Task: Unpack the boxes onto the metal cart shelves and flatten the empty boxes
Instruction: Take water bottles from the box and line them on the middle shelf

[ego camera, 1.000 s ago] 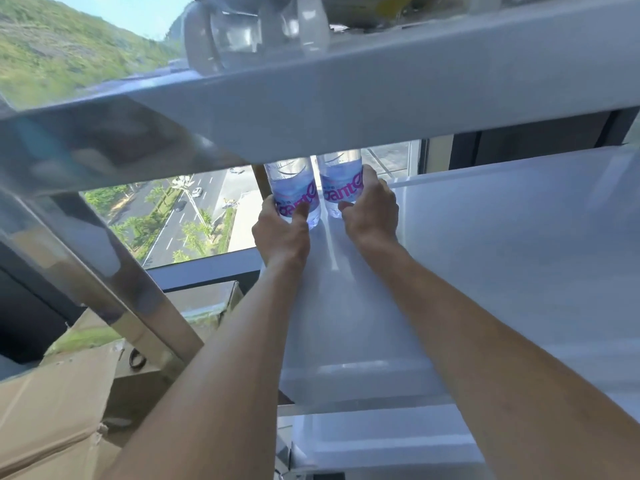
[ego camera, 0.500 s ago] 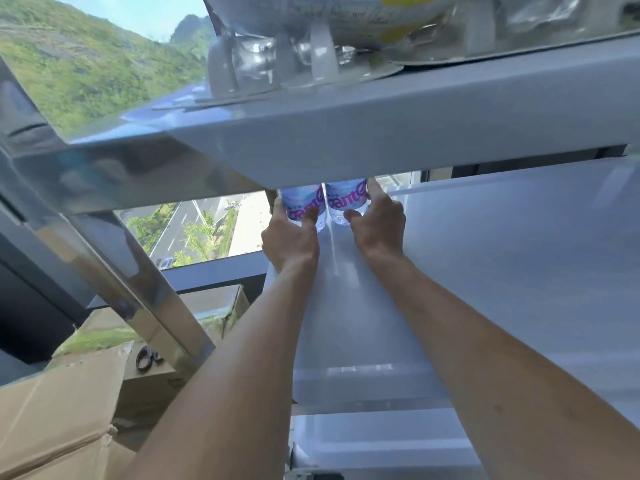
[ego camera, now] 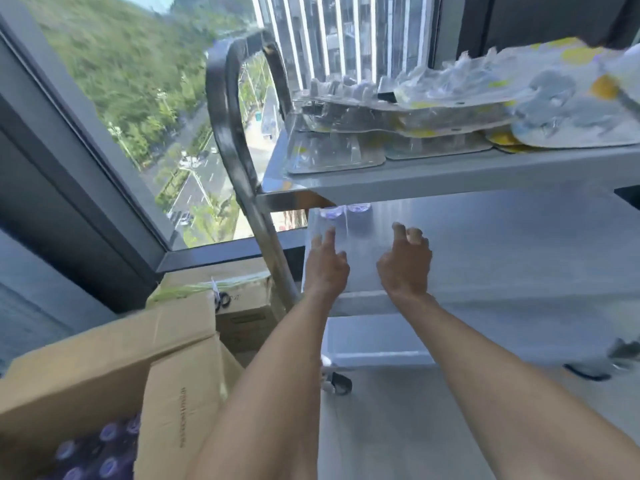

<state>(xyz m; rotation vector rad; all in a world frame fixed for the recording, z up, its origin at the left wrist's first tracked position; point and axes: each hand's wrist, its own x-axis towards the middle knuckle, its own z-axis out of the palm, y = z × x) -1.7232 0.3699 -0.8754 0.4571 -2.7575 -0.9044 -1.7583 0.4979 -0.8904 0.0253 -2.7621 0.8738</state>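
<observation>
Plastic bottles (ego camera: 344, 210): two at frame centre on middle shelf (ego camera: 502, 251), full so heavy, slick; grip mid-body.
Hands: left hand (ego camera: 325, 263), right hand (ego camera: 405, 263) both spread, empty.
Box (ego camera: 104, 368): lower left, more bottles inside.

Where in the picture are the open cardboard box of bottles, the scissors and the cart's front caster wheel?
open cardboard box (ego camera: 104, 368), head view, on its raised brown flap.
scissors (ego camera: 222, 301), head view, on the dark handle loops.
caster wheel (ego camera: 341, 382), head view, on the dark wheel under the cart's corner.
</observation>
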